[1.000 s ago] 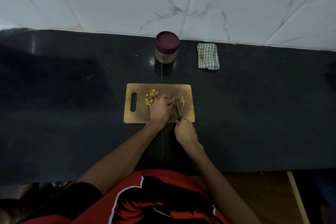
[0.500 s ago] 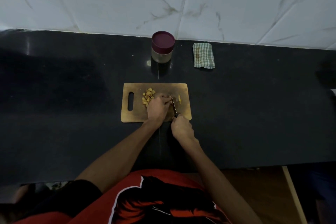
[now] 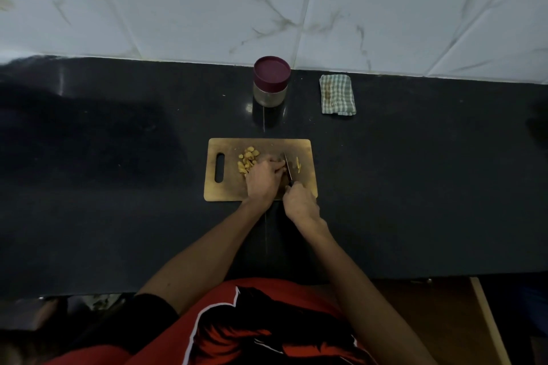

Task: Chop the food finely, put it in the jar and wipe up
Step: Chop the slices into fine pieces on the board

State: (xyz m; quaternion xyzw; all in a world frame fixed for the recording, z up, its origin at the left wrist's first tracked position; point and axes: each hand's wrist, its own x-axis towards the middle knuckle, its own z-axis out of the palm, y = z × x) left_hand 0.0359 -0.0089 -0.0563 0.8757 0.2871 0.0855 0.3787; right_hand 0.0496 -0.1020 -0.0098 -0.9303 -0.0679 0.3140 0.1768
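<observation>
A wooden cutting board [image 3: 231,190] with a handle slot lies on the black counter. A heap of yellow food pieces [image 3: 247,161] sits on its left half, and a few thin cut slivers [image 3: 298,164] lie right of the blade. My left hand [image 3: 264,179] presses down on the board beside the heap, fingers curled over a piece that I cannot see. My right hand [image 3: 301,201] grips the handle of a small knife [image 3: 287,167], its blade against my left fingertips. A jar [image 3: 271,81] with a maroon lid stands behind the board.
A folded green checked cloth [image 3: 338,95] lies right of the jar, near the white tiled wall. The black counter [image 3: 118,187] stretches wide on both sides. Its front edge runs just above my red shirt.
The hands and knife stay at the same spot on the board, with small chopping motion. The view has shifted slightly as my head moved.
</observation>
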